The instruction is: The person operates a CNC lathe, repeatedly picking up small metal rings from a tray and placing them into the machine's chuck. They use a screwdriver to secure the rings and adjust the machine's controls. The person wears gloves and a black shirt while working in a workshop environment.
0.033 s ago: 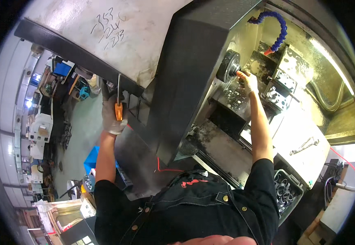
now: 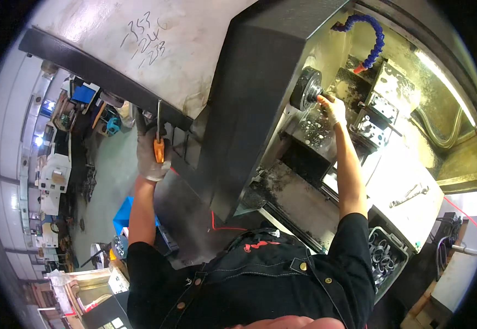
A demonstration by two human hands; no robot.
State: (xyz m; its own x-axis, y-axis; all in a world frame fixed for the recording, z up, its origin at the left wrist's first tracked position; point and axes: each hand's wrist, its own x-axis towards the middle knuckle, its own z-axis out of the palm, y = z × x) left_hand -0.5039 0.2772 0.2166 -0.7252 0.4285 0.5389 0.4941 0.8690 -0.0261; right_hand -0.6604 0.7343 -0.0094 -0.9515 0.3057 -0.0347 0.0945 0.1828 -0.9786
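My gloved left hand (image 2: pixel 153 156) is closed round an orange-handled tool (image 2: pixel 159 149). Its long thin metal shaft points away from me, up against the dark edge of the machine's cover, and the handle's lower part is hidden. Inside the lathe, my right hand (image 2: pixel 334 109), in a light glove with the thumb tip showing orange, is closed at the front of the round black chuck (image 2: pixel 306 89). Thumb and fingers pinch a small dark part (image 2: pixel 324 96) at the chuck's centre; its exact kind is hard to make out.
A blue jointed coolant hose (image 2: pixel 380 41) curves above the tool holders (image 2: pixel 378 118). A wrench (image 2: pixel 411 194) lies on the pale surface at right, with a bin (image 2: pixel 405 255) of metal rings below it. The machine's dark corner (image 2: pixel 244 109) stands between my arms. A blue crate (image 2: pixel 123 215) is at lower left.
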